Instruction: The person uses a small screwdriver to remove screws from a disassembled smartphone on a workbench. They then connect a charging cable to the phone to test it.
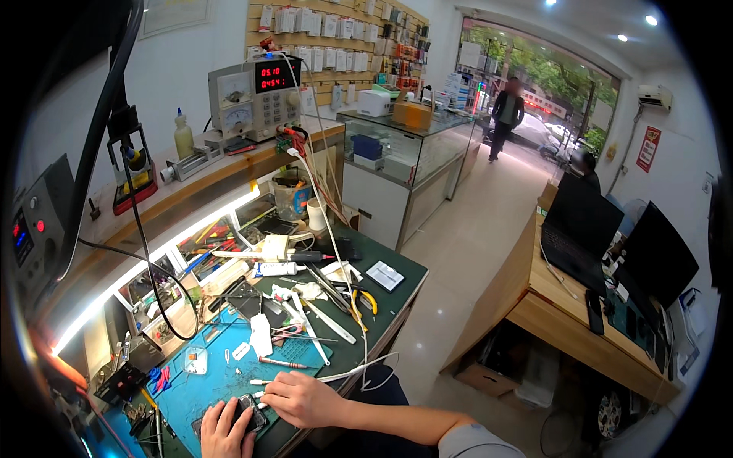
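Observation:
My left hand (227,429) lies over a small dark device (258,416), which looks like a phone, at the front edge of the blue mat (179,397). Its fingers curl across the top and cover most of it. Just right of it, my right hand (301,400) is closed, thumb and fingertips pinched at a white cable plug (258,395) beside the device. Whether the plug touches the device cannot be made out. A second white plug (261,382) lies just beyond. On the mat are a thin screwdriver (282,363) and a small clear box (195,360).
Pliers with yellow handles (366,302), tweezers and a white tube (276,269) crowd the bench's far side. A white cable (336,244) hangs from the power supply (256,95) on the shelf. A laptop (576,233) stands on the wooden desk. A person (507,114) is near the doorway.

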{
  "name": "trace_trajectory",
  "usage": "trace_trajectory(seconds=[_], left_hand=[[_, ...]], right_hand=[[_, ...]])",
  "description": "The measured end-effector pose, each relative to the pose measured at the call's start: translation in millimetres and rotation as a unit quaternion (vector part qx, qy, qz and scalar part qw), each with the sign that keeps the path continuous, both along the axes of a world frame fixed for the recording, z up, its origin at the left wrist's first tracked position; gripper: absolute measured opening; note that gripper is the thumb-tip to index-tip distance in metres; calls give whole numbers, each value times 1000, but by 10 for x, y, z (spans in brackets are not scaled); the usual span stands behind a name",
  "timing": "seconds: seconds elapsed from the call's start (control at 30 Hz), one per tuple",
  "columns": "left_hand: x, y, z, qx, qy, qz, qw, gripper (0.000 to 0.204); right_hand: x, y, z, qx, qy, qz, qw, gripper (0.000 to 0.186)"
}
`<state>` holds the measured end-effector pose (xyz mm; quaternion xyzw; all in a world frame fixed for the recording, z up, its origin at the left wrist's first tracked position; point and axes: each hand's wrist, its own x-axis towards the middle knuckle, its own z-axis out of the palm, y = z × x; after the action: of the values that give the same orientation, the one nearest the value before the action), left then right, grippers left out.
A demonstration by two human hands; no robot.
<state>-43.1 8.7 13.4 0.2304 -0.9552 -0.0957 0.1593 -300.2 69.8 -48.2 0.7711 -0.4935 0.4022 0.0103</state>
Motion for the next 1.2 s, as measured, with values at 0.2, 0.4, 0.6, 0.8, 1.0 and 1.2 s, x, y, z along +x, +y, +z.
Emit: trace_trajectory(seconds=[0.2, 0.4, 0.6, 0.8, 1.0, 1.2], left_hand=[[-31, 8, 61, -77, 17, -15, 997, 43], [64, -17, -122, -20, 1, 21, 1000, 56], [56, -107, -205, -12, 48, 44, 998, 59], [62, -138, -191, -76, 124, 26, 989, 41], [415, -312, -533, -152, 225, 75, 959, 24], [683, -355, -751, -170, 291, 115, 934, 26]], right_hand=[[-13, 1, 5, 4, 9, -7, 1000, 19], [25, -23, 15, -24, -11, 2, 1000, 19], [-24, -13, 24, 2, 1, -8, 1000, 20], [-5, -48, -41, 0, -8, -8, 1000, 20], [4, -33, -51, 0, -11, -7, 1000, 21], [-33, -13, -25, 24, 8, 1, 1000, 26]])
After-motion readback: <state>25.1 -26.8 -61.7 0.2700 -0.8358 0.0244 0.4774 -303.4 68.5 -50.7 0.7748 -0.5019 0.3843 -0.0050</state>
